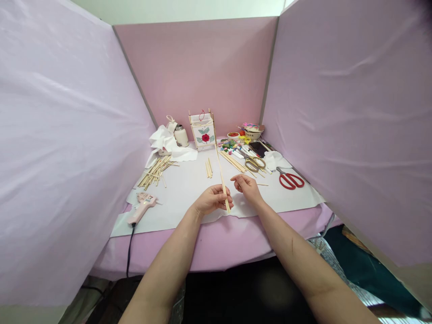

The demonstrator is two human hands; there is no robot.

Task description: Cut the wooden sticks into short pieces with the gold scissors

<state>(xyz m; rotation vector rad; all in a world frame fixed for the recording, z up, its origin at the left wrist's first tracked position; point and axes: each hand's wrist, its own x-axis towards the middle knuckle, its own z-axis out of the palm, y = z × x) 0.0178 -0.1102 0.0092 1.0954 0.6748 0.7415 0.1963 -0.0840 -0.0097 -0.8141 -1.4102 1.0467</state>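
Observation:
My left hand [216,199] is closed around thin wooden sticks [223,180], held upright with a slight tilt above the front of the white sheet. Just to its right, my right hand [245,186] has its fingers curled with the index and thumb close together; whether anything small sits between them I cannot make out. Beyond the hands, a few short sticks [209,169] lie side by side on the sheet. Longer sticks [232,161] lie further right. A small lantern-like frame [204,131] of sticks with white panels and a red flower stands at the back.
A pink glue gun [143,208] with a black cord lies at the left, below a pile of sticks [155,173]. On the right are red-handled scissors [290,180], gold-handled scissors [255,164], a dark phone [258,149] and a bowl [253,133]. A white jar [181,136] stands at the back.

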